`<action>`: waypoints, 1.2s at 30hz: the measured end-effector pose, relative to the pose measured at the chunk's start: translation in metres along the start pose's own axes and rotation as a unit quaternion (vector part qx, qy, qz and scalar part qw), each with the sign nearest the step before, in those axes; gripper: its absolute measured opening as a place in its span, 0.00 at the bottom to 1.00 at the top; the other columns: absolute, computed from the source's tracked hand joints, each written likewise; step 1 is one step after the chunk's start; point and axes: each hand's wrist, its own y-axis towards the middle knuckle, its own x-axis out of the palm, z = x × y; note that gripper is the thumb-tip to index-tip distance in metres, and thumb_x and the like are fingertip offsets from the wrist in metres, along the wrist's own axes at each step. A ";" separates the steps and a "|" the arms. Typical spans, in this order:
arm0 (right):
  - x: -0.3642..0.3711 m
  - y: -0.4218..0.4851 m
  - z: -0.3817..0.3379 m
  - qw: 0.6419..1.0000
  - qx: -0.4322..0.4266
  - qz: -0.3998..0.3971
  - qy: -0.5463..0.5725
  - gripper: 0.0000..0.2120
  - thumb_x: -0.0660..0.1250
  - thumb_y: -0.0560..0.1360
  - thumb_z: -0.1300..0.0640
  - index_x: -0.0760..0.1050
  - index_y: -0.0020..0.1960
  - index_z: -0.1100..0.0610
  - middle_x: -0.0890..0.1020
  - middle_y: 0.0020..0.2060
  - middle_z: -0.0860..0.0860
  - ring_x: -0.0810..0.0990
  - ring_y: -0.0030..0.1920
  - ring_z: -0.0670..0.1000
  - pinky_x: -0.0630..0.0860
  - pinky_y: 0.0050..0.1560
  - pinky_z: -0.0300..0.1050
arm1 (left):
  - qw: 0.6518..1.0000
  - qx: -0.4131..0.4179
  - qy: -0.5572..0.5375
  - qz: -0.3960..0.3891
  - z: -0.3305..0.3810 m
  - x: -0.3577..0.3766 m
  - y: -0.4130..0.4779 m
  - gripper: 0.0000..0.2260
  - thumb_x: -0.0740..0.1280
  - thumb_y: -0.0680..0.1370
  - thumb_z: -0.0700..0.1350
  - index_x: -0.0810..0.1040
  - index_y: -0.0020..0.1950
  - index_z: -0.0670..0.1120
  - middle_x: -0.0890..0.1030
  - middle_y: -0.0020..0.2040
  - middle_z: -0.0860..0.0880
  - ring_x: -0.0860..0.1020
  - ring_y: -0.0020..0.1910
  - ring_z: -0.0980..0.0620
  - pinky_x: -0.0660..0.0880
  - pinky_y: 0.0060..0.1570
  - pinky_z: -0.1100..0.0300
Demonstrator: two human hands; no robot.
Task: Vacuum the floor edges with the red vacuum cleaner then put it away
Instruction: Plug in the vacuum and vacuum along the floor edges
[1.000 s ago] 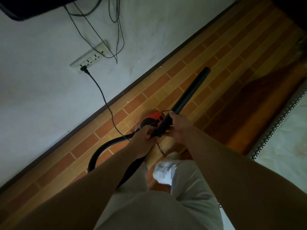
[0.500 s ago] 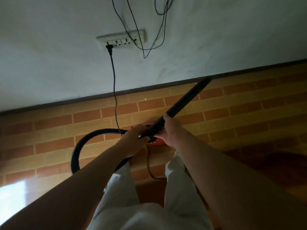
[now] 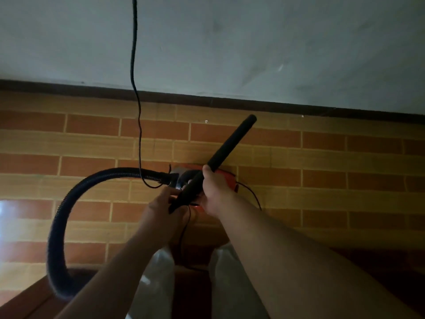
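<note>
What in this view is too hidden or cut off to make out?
Head view:
Red vacuum cleaner body: mostly behind the right hand and black straight wand.
Thin black power cord: cut off by the top edge.
Left hand: fingers dim, partly behind the wand's lower end, grip unclear.

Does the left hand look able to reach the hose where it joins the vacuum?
Probably yes: the left hand, holding the tube, is just below the hose joint; only a cord crosses.

One view only, head-worn, wide-angle. Faces forward and steeply down. Upper frame: wall point(image 3: 230, 42); below it, floor point(image 3: 345, 180). At centre, left hand point(image 3: 158, 208) and right hand point(image 3: 216, 189); forearms close to lens.
</note>
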 end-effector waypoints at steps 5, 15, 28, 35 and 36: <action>0.033 0.087 0.001 1.000 0.009 -0.012 -0.009 0.22 0.61 0.82 0.40 0.73 0.60 0.59 0.83 0.47 0.59 0.85 0.45 0.60 0.82 0.54 0.61 | 0.999 -0.015 0.010 0.033 -0.047 0.017 0.067 0.13 0.69 0.79 0.45 0.72 0.62 0.55 0.80 0.54 0.54 0.82 0.45 0.52 0.82 0.42 0.47; 0.057 0.169 -0.014 0.999 0.040 0.007 -0.006 0.21 0.58 0.83 0.42 0.72 0.55 0.62 0.81 0.46 0.59 0.83 0.45 0.59 0.80 0.57 0.59 | 0.999 -0.025 0.040 0.007 -0.082 0.024 0.161 0.12 0.70 0.80 0.45 0.73 0.61 0.51 0.81 0.53 0.52 0.79 0.46 0.55 0.77 0.42 0.56; 0.084 0.184 -0.033 0.997 0.031 0.029 -0.062 0.24 0.57 0.83 0.41 0.70 0.67 0.61 0.84 0.50 0.61 0.86 0.41 0.59 0.83 0.42 0.52 | 0.998 0.009 0.058 -0.015 -0.080 0.015 0.201 0.19 0.67 0.81 0.50 0.68 0.71 0.57 0.82 0.54 0.52 0.82 0.42 0.54 0.80 0.38 0.58; 0.105 0.197 -0.030 0.986 0.016 0.053 -0.155 0.21 0.58 0.83 0.45 0.73 0.65 0.61 0.82 0.50 0.57 0.83 0.48 0.58 0.80 0.53 0.54 | 0.996 0.022 0.087 0.017 -0.091 0.007 0.211 0.16 0.66 0.81 0.51 0.71 0.69 0.58 0.82 0.48 0.53 0.82 0.41 0.55 0.83 0.43 0.51; 0.107 0.200 -0.030 0.982 0.006 0.057 -0.182 0.20 0.58 0.84 0.47 0.73 0.65 0.61 0.81 0.51 0.56 0.81 0.49 0.57 0.79 0.52 0.51 | 0.995 0.019 0.094 0.018 -0.094 0.006 0.212 0.16 0.66 0.81 0.51 0.72 0.69 0.57 0.82 0.48 0.53 0.82 0.42 0.55 0.83 0.44 0.50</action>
